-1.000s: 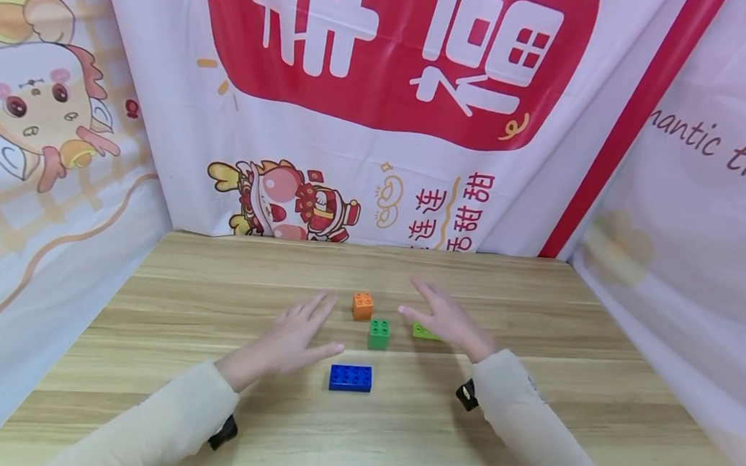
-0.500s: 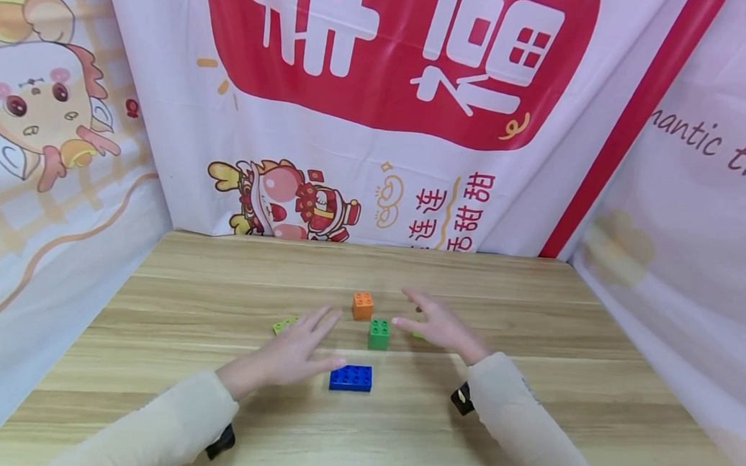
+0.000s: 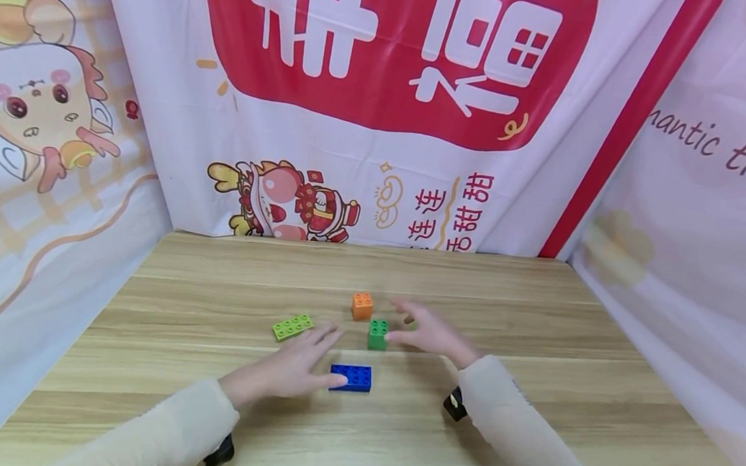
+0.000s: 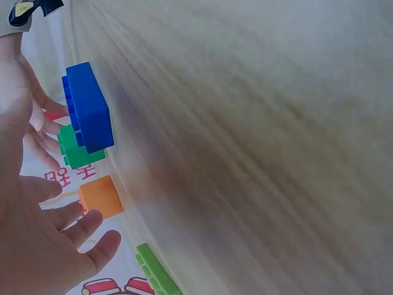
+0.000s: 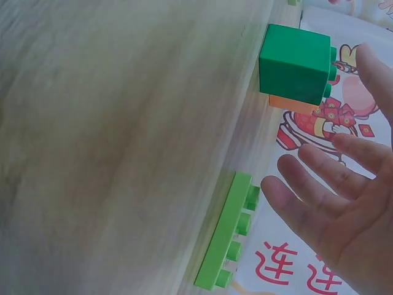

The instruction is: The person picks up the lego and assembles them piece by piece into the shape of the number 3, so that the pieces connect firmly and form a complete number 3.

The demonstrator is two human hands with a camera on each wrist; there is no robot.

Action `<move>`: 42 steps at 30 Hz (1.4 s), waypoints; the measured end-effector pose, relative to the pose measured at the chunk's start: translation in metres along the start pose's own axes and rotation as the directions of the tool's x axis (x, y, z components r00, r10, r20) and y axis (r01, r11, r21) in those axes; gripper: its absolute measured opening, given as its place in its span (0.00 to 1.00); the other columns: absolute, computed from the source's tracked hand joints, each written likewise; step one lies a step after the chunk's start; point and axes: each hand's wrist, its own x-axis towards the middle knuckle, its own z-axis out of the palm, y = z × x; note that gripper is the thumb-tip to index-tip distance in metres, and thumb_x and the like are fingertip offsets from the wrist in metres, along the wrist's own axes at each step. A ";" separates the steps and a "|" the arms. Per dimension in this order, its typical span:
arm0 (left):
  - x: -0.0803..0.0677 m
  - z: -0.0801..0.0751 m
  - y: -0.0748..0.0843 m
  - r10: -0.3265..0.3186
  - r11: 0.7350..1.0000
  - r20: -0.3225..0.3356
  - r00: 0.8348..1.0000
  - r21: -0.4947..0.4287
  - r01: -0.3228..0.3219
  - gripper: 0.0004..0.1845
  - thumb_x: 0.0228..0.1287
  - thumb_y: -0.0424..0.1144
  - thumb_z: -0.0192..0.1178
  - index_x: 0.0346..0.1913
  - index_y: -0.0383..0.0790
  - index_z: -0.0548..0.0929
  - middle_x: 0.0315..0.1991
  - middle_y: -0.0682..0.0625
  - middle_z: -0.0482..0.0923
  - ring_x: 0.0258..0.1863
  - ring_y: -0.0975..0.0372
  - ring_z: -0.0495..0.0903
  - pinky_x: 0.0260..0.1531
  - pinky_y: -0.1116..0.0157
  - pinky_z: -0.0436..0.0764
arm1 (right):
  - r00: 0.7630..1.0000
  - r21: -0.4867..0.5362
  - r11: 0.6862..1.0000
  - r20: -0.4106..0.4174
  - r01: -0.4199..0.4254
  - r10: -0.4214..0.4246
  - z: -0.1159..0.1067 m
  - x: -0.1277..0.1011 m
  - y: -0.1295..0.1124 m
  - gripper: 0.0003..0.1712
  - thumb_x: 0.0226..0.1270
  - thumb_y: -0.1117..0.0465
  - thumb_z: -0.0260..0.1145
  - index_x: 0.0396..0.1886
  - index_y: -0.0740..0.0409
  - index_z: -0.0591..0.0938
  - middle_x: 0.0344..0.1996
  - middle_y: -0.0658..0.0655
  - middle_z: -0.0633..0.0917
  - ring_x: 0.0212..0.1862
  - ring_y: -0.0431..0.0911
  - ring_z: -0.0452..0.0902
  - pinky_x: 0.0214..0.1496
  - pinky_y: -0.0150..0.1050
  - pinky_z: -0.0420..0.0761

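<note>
My left hand (image 3: pixel 299 365) hovers beside the blue brick (image 3: pixel 357 381), its fingers spread and holding nothing. The thumb overlaps that brick in the head view; the left wrist view shows the palm apart from it. To the right, my right hand (image 3: pixel 431 331) is near the green brick (image 3: pixel 377 336), thumb and fingers apart with nothing between them. Behind the green brick stands an orange brick (image 3: pixel 362 306). A flat lime brick (image 3: pixel 291 327) lies past my left fingertips. Another lime brick (image 5: pixel 224 233) is mostly hidden under my right hand in the head view.
All the bricks rest on a wood-grain table (image 3: pixel 359 434). A printed white and red cloth (image 3: pixel 381 118) hangs along its back edge, with more cloth at both sides. Dark wrist cameras hang under both sleeves.
Both hands have come nearer to me and lower, the right one also leftward toward the green brick. The left lime brick, hidden at first, is now uncovered. The bricks have stayed put.
</note>
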 end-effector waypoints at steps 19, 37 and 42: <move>-0.003 0.007 -0.003 0.045 0.990 0.018 0.999 -0.136 -0.042 0.39 0.51 0.46 0.68 0.62 0.28 0.66 0.58 0.39 0.70 0.58 0.46 0.65 0.57 0.47 0.61 | 0.997 0.106 0.994 0.073 -0.030 0.022 0.013 0.007 0.000 0.34 0.56 0.57 0.69 0.62 0.62 0.69 0.55 0.59 0.75 0.52 0.54 0.73 0.50 0.47 0.74; 0.004 0.016 -0.005 -0.028 0.979 -0.041 0.999 -0.205 0.019 0.20 0.48 0.36 0.70 0.46 0.34 0.80 0.42 0.45 0.78 0.44 0.53 0.74 0.47 0.51 0.71 | 0.995 0.112 0.989 0.043 -0.093 0.089 0.013 0.010 -0.002 0.26 0.59 0.59 0.67 0.57 0.60 0.75 0.48 0.57 0.79 0.48 0.51 0.75 0.48 0.45 0.75; 0.005 0.016 -0.005 -0.041 0.979 -0.043 0.998 -0.203 0.032 0.19 0.48 0.36 0.70 0.45 0.35 0.80 0.41 0.47 0.79 0.43 0.54 0.74 0.45 0.52 0.71 | 0.994 0.109 0.989 0.038 -0.104 0.100 0.013 0.011 -0.001 0.26 0.59 0.58 0.67 0.57 0.59 0.75 0.48 0.56 0.79 0.48 0.50 0.75 0.49 0.45 0.74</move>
